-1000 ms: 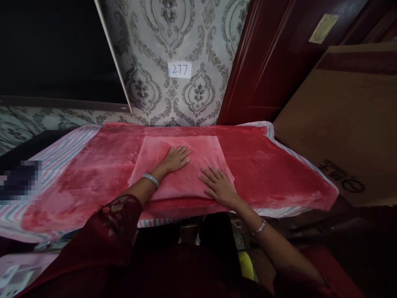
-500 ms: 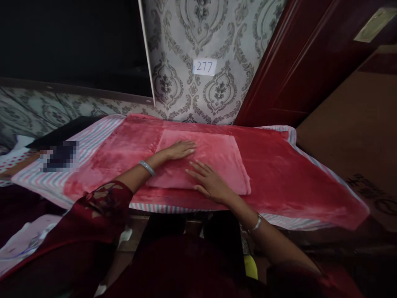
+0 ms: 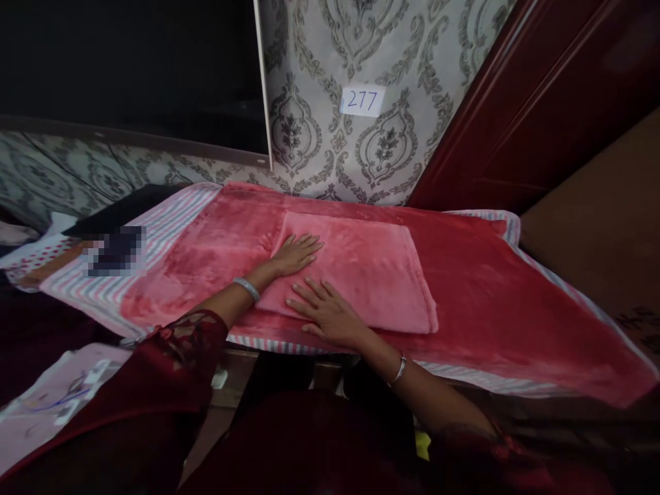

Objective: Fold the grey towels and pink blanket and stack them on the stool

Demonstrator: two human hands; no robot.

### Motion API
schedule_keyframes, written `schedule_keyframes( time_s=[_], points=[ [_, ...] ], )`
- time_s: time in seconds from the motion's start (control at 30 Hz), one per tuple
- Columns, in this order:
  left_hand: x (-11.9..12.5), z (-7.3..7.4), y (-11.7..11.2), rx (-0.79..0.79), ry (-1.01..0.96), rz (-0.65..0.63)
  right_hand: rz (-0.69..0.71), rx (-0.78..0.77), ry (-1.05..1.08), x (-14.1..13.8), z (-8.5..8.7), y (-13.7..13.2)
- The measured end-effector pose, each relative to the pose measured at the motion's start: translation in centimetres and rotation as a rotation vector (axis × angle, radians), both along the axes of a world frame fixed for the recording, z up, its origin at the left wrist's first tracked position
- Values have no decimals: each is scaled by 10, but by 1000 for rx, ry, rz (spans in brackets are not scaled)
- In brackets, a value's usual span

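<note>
A pink plush cloth (image 3: pixel 376 275), folded into a flat rectangle, lies on a larger red plush blanket (image 3: pixel 489 295) with a striped border. My left hand (image 3: pixel 298 254) rests flat on the folded cloth's left part, fingers spread. Nearer to me, my right hand (image 3: pixel 330 313) lies on the cloth's front left area, also with fingers spread and palm down. Neither hand grips anything. A bracelet circles each wrist.
A dark television screen (image 3: pixel 134 75) stands at the back left before a patterned wall. A paper label (image 3: pixel 362 101) reading 277 is on the wall. A dark red wooden panel (image 3: pixel 515 117) and a cardboard box (image 3: pixel 592 199) stand on the right.
Across the cloth, my right hand has slid left toward the front left area. My left hand has shifted slightly toward the cloth's left edge. The camera view has turned a little.
</note>
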State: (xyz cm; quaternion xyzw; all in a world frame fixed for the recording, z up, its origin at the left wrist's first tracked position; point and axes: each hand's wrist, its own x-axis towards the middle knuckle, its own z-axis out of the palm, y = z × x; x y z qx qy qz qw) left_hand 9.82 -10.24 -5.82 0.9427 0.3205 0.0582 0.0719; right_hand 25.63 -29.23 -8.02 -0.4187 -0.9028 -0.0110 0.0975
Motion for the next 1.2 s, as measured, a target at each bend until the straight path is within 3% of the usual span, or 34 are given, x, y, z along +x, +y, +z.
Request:
schedule_keyframes(
  time_s=[0.13, 0.27, 0.47, 0.63, 0.87, 1.07, 1.2],
  points=[
    [1, 1, -2, 3, -2, -3, 60, -20, 18, -1, -3, -20],
    [0, 14, 0, -68, 13, -30, 138, -64, 50, -1, 9, -28],
    [-10, 38, 17, -87, -36, -35, 69, -51, 71, -25, 34, 22],
    [-14, 25, 15, -70, 38, 12, 31, -43, 27, -49, 22, 51],
    [-14, 3, 17, 9, 11, 22, 71, -22, 48, -51, 3, 23],
    [-15, 5, 20, 32, 3, 23, 127, -23, 109, -58, 7, -12],
    [-22, 9, 19, 7, -144, 87, 115, -18, 295, -29, 15, -38]
  ],
)
